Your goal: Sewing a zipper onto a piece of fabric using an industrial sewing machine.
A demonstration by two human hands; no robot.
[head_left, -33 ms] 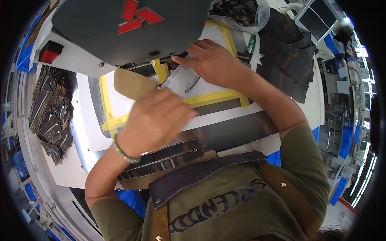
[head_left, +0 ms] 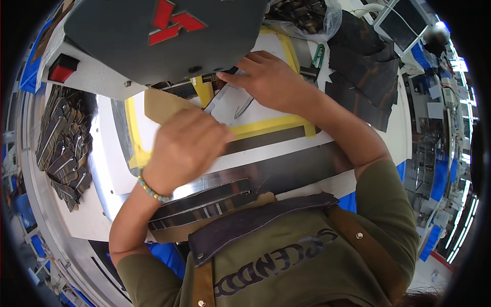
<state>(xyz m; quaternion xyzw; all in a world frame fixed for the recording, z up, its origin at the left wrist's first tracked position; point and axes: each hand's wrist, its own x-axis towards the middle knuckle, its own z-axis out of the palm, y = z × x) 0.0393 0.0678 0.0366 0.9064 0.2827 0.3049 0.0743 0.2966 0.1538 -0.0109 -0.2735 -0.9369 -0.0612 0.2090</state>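
My left hand, with a beaded bracelet on its wrist, is curled closed above the front edge of the yellow-taped work plate. It is slightly blurred, and whatever its fingers may hold is hidden. Farther forward, my right hand has its thumb and bent fingers at the lower edge of the dark machine head. A slim curved, pointed piece with a dark edge sticks out below that hand; its kind is unclear. Between the hands lie a tan sheet and a yellow strip, partly under the machine head.
Dark strips with zippers are heaped at the left. One zippered strip lies along the near edge. Dark flat pieces are stacked at the right, beside a green-handled cutter. A clear bag of pieces stands behind.
My left hand has drawn back a little toward me and to the left, away from the tan sheet. My right hand stays almost in place.
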